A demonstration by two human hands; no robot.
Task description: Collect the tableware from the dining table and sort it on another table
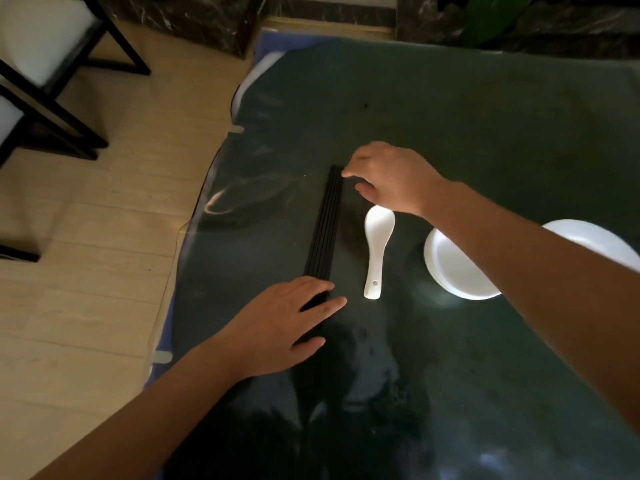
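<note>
- Black chopsticks (323,226) lie bundled on the dark glossy table (485,140); we read no writing.
- Left hand (284,327) spread flat on their near end; right hand (391,178) fingertips loosely touch the far end.
- White spoon (377,247) just right of them, stacked white plates (457,268) further right.

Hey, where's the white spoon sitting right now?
In the head view the white spoon lies on the dark table near the middle, between the black chopsticks on its left and the stacked white plates on its right.

Chopsticks (323,223) left of spoon (376,247); plates (453,268) farther right
</note>
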